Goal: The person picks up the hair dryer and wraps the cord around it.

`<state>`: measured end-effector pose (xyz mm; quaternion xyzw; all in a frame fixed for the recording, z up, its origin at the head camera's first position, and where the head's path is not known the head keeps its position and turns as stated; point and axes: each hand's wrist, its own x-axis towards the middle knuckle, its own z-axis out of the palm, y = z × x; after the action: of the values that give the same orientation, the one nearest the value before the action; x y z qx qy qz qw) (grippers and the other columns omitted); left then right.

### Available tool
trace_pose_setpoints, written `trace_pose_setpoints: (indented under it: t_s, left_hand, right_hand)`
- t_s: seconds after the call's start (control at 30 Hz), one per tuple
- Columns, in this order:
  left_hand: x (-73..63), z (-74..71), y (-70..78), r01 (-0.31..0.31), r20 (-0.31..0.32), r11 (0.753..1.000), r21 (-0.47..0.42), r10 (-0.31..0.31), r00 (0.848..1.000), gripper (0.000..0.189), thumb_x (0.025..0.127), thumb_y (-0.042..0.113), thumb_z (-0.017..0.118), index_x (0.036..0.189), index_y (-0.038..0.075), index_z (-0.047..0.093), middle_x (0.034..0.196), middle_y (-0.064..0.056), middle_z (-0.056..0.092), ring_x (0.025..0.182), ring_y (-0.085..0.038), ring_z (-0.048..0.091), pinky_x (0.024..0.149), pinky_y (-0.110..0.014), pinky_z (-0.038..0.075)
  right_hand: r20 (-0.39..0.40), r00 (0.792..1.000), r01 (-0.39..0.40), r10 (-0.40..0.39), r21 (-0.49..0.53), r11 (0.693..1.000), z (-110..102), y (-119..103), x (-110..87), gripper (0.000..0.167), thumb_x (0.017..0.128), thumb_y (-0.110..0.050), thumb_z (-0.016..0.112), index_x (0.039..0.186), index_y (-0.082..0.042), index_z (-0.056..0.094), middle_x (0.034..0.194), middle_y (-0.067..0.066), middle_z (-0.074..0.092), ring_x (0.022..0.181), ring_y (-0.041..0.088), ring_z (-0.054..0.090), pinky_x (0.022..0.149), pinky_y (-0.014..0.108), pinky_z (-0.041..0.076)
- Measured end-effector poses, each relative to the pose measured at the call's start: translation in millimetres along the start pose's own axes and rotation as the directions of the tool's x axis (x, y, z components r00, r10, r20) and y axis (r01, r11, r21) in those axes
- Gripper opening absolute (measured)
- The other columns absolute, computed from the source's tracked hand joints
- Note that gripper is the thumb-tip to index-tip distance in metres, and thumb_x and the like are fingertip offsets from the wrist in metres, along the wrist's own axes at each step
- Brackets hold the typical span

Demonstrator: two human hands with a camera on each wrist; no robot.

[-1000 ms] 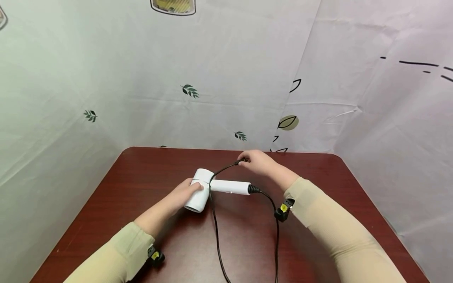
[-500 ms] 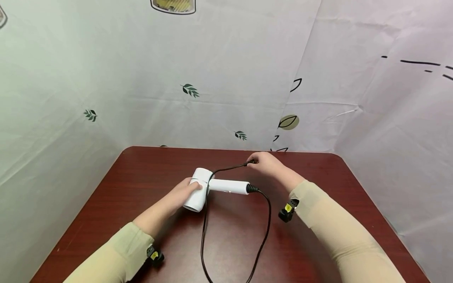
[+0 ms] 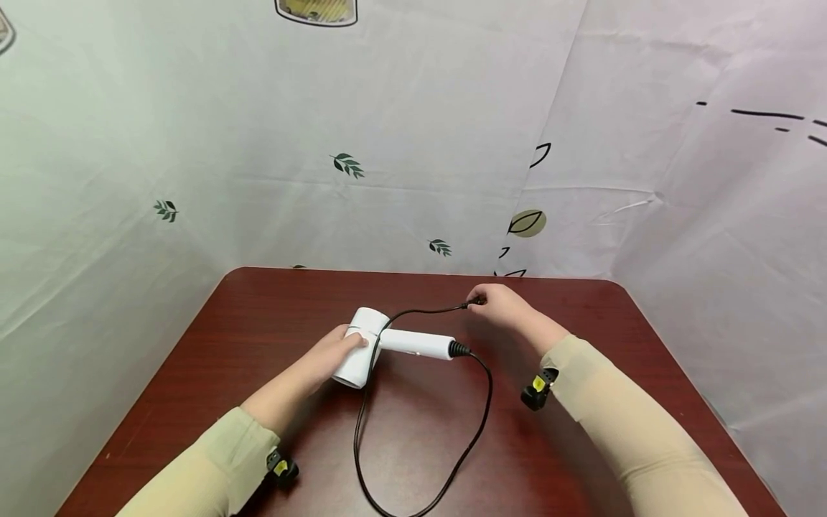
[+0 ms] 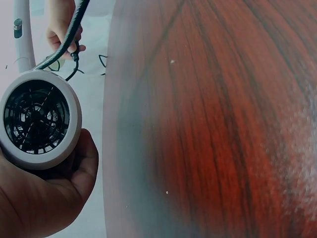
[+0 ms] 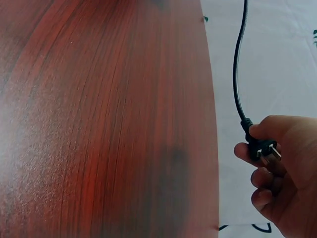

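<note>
A white hair dryer is held over the table, its handle pointing right. My left hand grips its barrel, thumb across the near side. In the left wrist view the round black grille at one end of the barrel shows, with the fingers wrapped behind it. My right hand pinches the black plug between thumb and forefinger; two metal prongs stick out toward the palm. From the plug the black cord crosses over the dryer, loops down toward me and returns to the handle's end.
The dark red wooden table has rounded far corners. A white hanging cloth with leaf prints stands close behind it and along both sides. Small black wrist cameras are strapped at both sleeves.
My right hand has moved right and slightly toward me with the plug. The cord's loop has shifted left, and its bottom has come into view. The left hand and hair dryer stay nearly still.
</note>
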<state>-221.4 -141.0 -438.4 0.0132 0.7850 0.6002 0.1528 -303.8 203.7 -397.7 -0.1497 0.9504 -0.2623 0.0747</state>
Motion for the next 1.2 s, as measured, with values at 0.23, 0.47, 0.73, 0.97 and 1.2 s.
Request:
trace_pose_setpoints:
  t_s: [0.23, 0.47, 0.73, 0.97, 1.2]
  left_hand:
    - [-2.6, 0.3, 0.0, -0.010, 0.010, 1.000, -0.015, 0.010, 1.000, 0.048, 0.090, 0.020, 0.054, 0.129, -0.005, 0.044, 0.104, -0.015, 0.059, 0.075, -0.019, 0.062, 0.063, -0.033, 0.053]
    - [-3.2, -0.3, -1.2, -0.010, 0.018, 1.000, -0.025, 0.011, 1.000, 0.049, 0.090, 0.020, 0.054, 0.130, -0.006, 0.043, 0.103, -0.015, 0.059, 0.074, -0.019, 0.063, 0.063, -0.033, 0.054]
    - [-4.3, -2.9, -2.4, -0.005, 0.005, 1.000, -0.009, 0.005, 1.000, 0.052, 0.092, 0.023, 0.053, 0.134, -0.006, 0.041, 0.105, -0.016, 0.059, 0.077, -0.020, 0.062, 0.064, -0.033, 0.053]
    - [-5.7, -4.1, 0.7, 0.008, -0.002, 1.000, -0.011, -0.008, 1.000, 0.051, 0.091, 0.023, 0.054, 0.133, -0.004, 0.043, 0.105, -0.015, 0.059, 0.077, -0.019, 0.063, 0.065, -0.033, 0.053]
    - [-7.4, -5.0, 1.1, 0.005, -0.003, 1.000, -0.019, -0.005, 1.000, 0.050, 0.092, 0.022, 0.053, 0.133, -0.005, 0.042, 0.101, -0.014, 0.061, 0.074, -0.018, 0.063, 0.063, -0.032, 0.053]
  right_hand:
    - [-0.015, 1.000, 0.006, -0.006, -0.026, 1.000, -1, 8, -5.4, 0.019, 0.098, -0.019, 0.060, 0.113, -0.011, 0.069, 0.108, 0.005, 0.067, 0.098, 0.020, 0.061, 0.084, 0.042, 0.050]
    - [-0.030, 0.999, -0.012, 0.010, -0.050, 0.999, -1, 16, -8.9, 0.021, 0.098, -0.019, 0.059, 0.115, -0.009, 0.068, 0.112, 0.007, 0.067, 0.102, 0.022, 0.061, 0.087, 0.043, 0.050]
    - [-0.041, 0.999, -0.003, 0.000, -0.067, 0.998, -1, 23, -13.2, 0.019, 0.098, -0.017, 0.061, 0.113, -0.008, 0.069, 0.107, 0.007, 0.068, 0.093, 0.020, 0.061, 0.079, 0.040, 0.051]
    - [-0.065, 0.998, -0.013, 0.009, -0.072, 0.997, -2, 29, -16.2, 0.020, 0.098, -0.018, 0.061, 0.114, -0.008, 0.069, 0.108, 0.008, 0.068, 0.095, 0.021, 0.062, 0.081, 0.041, 0.051]
    - [-0.061, 0.998, -0.032, 0.027, -0.084, 0.996, -3, 38, -19.6, 0.024, 0.100, -0.021, 0.060, 0.117, -0.008, 0.068, 0.113, 0.009, 0.067, 0.102, 0.023, 0.062, 0.084, 0.042, 0.051]
